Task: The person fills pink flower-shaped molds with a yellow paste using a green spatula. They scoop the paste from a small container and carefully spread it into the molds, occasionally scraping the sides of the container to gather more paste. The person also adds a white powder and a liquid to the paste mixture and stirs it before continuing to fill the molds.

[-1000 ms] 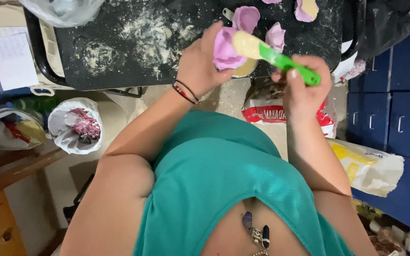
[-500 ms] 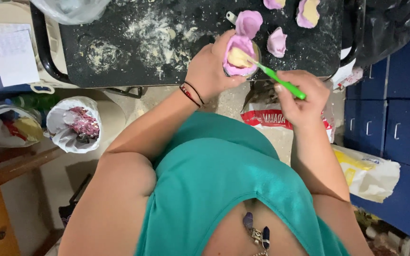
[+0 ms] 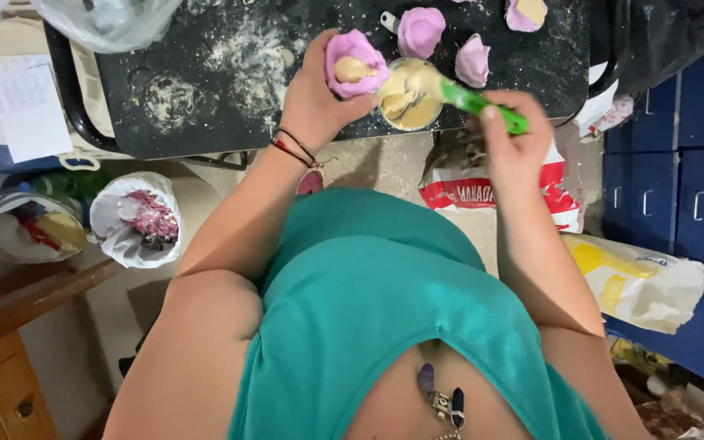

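Note:
My left hand (image 3: 313,96) cups a pink dough wrapper (image 3: 355,59) that has a lump of pale filling in its middle. My right hand (image 3: 517,140) grips a green-handled spatula (image 3: 482,106), and the blade rests in a small bowl of beige filling (image 3: 407,96) at the near edge of the black floured tray (image 3: 213,73). Three more pink dough pieces lie on the tray: a round one (image 3: 420,31), a folded one (image 3: 473,60) and one with filling at the far edge (image 3: 527,12).
A white paper sheet (image 3: 22,106) lies left of the tray. On the floor sit a white bag with pink scraps (image 3: 136,218), a red and white flour bag (image 3: 482,195) and a yellow and white sack (image 3: 637,281). Blue drawers (image 3: 682,204) stand on the right, a wooden bench (image 3: 10,301) on the left.
The spatula has left the pink wrapper and gone down into the filling bowl. My left hand has kept the wrapper, now with filling in it, and shifted slightly left.

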